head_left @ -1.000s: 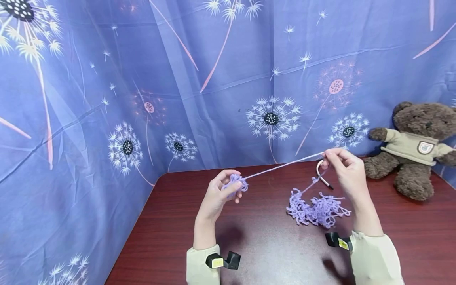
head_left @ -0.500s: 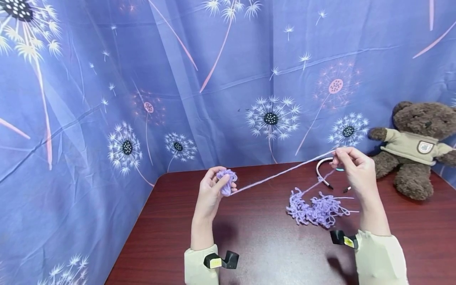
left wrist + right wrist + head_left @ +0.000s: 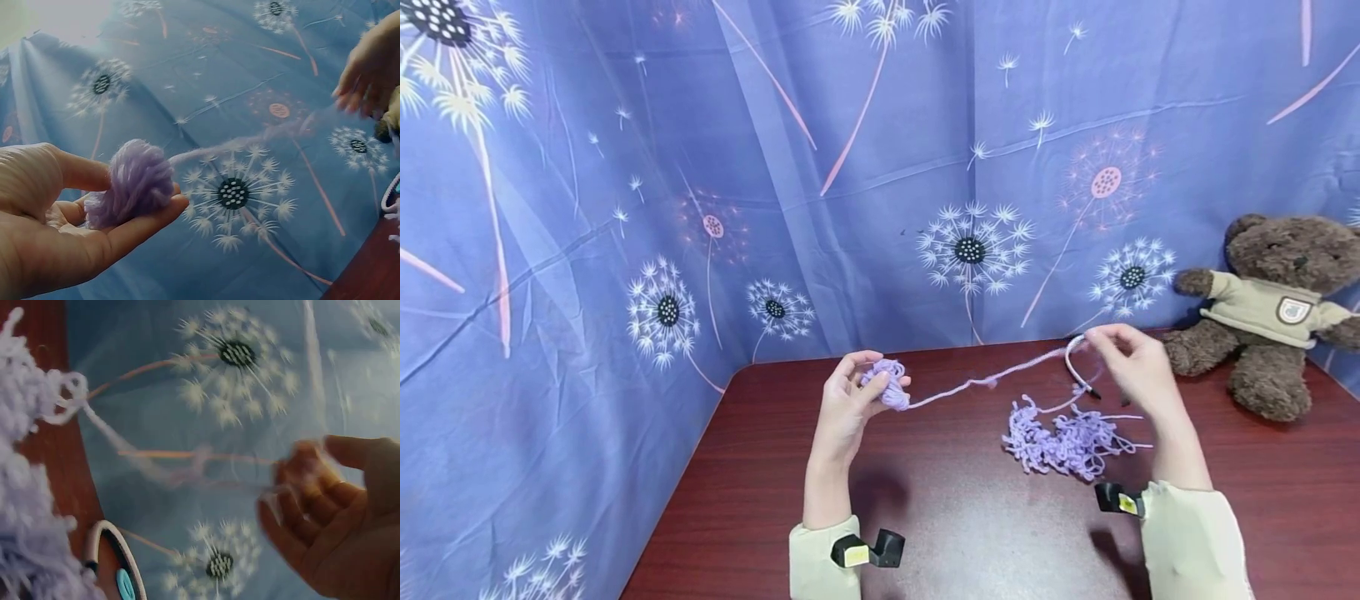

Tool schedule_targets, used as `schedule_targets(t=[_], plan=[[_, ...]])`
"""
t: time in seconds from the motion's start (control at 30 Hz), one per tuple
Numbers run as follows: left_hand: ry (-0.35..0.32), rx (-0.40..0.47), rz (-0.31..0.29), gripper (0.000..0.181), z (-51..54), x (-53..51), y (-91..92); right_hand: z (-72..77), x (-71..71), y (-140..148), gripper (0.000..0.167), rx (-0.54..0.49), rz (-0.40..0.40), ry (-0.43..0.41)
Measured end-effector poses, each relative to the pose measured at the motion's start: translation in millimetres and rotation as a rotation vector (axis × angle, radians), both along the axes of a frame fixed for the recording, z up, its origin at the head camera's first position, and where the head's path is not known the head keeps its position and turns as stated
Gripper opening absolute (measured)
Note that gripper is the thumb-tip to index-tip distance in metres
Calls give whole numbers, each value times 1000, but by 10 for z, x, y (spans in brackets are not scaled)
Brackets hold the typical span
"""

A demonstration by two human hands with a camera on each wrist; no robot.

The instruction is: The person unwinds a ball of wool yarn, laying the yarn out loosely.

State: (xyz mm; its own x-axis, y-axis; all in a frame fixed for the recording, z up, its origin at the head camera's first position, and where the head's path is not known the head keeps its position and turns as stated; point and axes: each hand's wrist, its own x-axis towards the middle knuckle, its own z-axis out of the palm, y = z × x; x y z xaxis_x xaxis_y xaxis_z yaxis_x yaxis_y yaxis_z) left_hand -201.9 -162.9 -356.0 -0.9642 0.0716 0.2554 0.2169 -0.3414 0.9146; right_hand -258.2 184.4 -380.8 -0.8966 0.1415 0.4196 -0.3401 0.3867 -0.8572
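My left hand (image 3: 838,417) holds a small wound ball of lilac yarn (image 3: 892,390) between thumb and fingers; the left wrist view shows the ball (image 3: 140,181) resting across the fingers under the thumb. From it a yarn strand (image 3: 958,388), slightly slack, runs right to my right hand (image 3: 1138,371), which pinches it near the thumb and fingertips. That hand (image 3: 337,512) is blurred in the right wrist view. Below and left of it, a loose, curly heap of lilac yarn (image 3: 1063,446) lies on the table, joined by a strand (image 3: 125,447) to my right fingers.
A white curved cord with a dark tip (image 3: 1070,358) lies at the table's back, partly behind the right hand, with a turquoise ring (image 3: 125,584) by it. A brown teddy bear (image 3: 1262,333) sits at back right. Patterned blue cloth (image 3: 865,275) hangs behind the dark red table (image 3: 940,517).
My right hand moved right, then back left and slightly down. The strand between the hands went from taut to slightly slack. The left hand shifted a little left and turned the ball.
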Motion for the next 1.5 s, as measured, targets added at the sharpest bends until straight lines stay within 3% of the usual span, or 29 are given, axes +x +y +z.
schedule_targets(t=[0.1, 0.23, 0.33, 0.43, 0.57, 0.7, 0.97, 1.13, 1.33, 1.5], plan=[[9, -9, -12, 24, 2, 2, 67, 6, 12, -239, 29, 206, 21, 21], [12, -14, -1, 23, 8, 9, 134, 37, 110, -745, 28, 257, 184, 20], [9, 6, 39, 23, 14, 19, 155, 30, 249, -1132, 25, 253, 366, 5], [5, 33, 88, 20, 22, 19, 159, -16, 375, -1432, 24, 185, 560, -25], [-2, 61, 136, 19, 46, 23, 167, -72, 476, -1635, 23, 71, 701, -80], [-4, 69, 152, 19, 57, 28, 189, -68, 525, -1676, 24, 6, 720, -123], [-10, 45, 137, 20, 72, 54, 244, -13, 528, -1653, 20, -56, 669, -173], [-16, -83, 109, 32, 52, 51, 238, 45, 486, -1558, 19, -115, 607, -141], [33, -339, -13, 40, 23, 41, 229, 98, 426, -1441, 20, -176, 548, -128], [37, -452, -152, 42, -5, 27, 268, 121, 414, -1407, 20, -219, 548, -140]])
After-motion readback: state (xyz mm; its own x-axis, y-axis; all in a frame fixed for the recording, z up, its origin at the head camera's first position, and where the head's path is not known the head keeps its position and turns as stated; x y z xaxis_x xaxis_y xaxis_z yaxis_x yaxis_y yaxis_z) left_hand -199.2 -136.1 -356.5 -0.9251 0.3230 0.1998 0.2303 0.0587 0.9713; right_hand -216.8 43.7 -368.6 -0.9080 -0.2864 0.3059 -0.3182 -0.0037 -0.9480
